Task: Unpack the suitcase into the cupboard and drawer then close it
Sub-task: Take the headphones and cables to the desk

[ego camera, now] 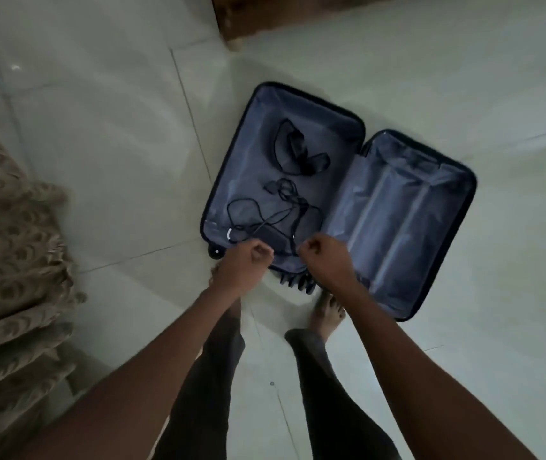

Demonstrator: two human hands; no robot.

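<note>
Dark hard-shell suitcase (pixel 407 207) with blue-grey lining lies open flat on pale tiled floor (pixel 99 144). Black tangled cable with charger block (pixel 271 220) in left half, near bottom edge. Black strap bundle (pixel 298 151) above it. Left hand (pixel 248 260) and right hand (pixel 323 255) curled above near edge; grip on cable: cannot tell.

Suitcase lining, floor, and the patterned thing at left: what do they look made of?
Suitcase lining: thin bluish-grey woven fabric, slightly glossy; it creases and shows pale sheen. Floor: polished pale tile, likely ceramic or stone; it has straight joint lines and reflected highlights. Patterned cloth: soft brown textile with a repeated scallop pattern, hanging in folds; the fibre cannot be told.
</note>
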